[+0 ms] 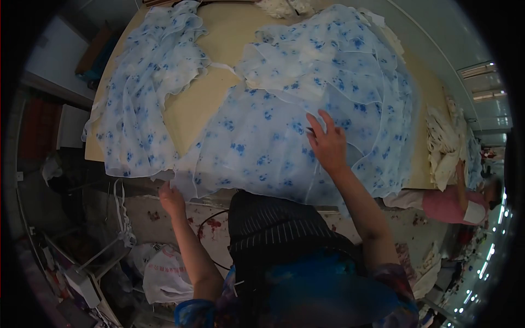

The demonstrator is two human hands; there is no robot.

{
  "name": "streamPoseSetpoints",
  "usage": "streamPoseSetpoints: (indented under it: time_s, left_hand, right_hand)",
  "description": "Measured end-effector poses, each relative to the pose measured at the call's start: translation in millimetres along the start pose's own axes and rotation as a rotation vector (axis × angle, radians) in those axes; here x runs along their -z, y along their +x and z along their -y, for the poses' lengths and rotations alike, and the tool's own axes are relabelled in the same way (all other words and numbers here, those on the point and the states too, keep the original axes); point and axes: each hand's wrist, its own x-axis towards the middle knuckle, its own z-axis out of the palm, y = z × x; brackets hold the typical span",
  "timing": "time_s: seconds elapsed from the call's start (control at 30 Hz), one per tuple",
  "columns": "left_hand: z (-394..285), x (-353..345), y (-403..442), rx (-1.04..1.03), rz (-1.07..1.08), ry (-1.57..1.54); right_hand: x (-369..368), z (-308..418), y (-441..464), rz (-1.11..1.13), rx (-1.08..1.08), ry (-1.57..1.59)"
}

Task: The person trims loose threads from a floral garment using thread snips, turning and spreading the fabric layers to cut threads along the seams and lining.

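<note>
A sheer white fabric piece with blue flower print [240,147] lies spread over the table in front of me, its ruffled layers [350,60] heaped toward the back right. My left hand [173,200] is at the table's front edge, fingers closed on the hem of this sheer fabric. Over the middle of the cloth is my right hand [330,146], with index and middle fingers stretched forward. A small dark, pointed thing [310,130] shows by its fingertips; its kind is too small to tell. A second ruffled piece of the same print [139,98] lies to the left.
The cream table [191,112] shows between the fabric pieces. Cream cloth [443,145] is piled at its right end, where a person in a pink top [445,206] works. Below left are a white plastic bag [167,273] and a metal frame [101,257]. Scraps litter the floor.
</note>
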Motion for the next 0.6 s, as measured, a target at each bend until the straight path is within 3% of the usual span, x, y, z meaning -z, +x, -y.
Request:
streamPoseSetpoints:
  time_s: [0.03,0.13,0.2,0.27,0.33,0.47,0.57,0.6]
  left_hand:
    - [-13.0,-4.5,-1.6,-0.065,-0.150,0.127]
    - [-99.0,13.9,11.4,0.014,-0.006,-0.108]
    - [-147.0,8.1,15.0,-0.075,0.072,-0.235]
    - [-188.4,-8.9,23.0,-0.228,0.081,-0.329]
    - [-237.6,-22.6,34.7,-0.340,0.057,-0.437]
    - [-336.3,-59.0,69.6,-0.499,-0.004,-0.400]
    - [-396.1,-81.6,98.3,-0.512,0.012,-0.370]
    - [-409.2,-88.2,110.3,-0.600,0.035,-0.391]
  right_hand:
    - [-14.8,-15.7,15.6,0.013,-0.012,-0.036]
    - [-63.7,-91.5,42.5,0.110,-0.112,0.044]
    - [-22.4,-116.6,77.9,0.174,-0.370,0.554]
    - [23.5,-140.9,99.8,0.121,-0.569,0.751]
    - [66.5,-162.9,109.5,0.055,-0.632,0.639]
    - [115.5,-207.5,100.0,-0.064,-0.777,0.810]
    - [137.5,-261.0,76.3,-0.131,-0.794,0.835]
    - [150.4,-272.4,68.0,-0.178,-0.780,0.814]
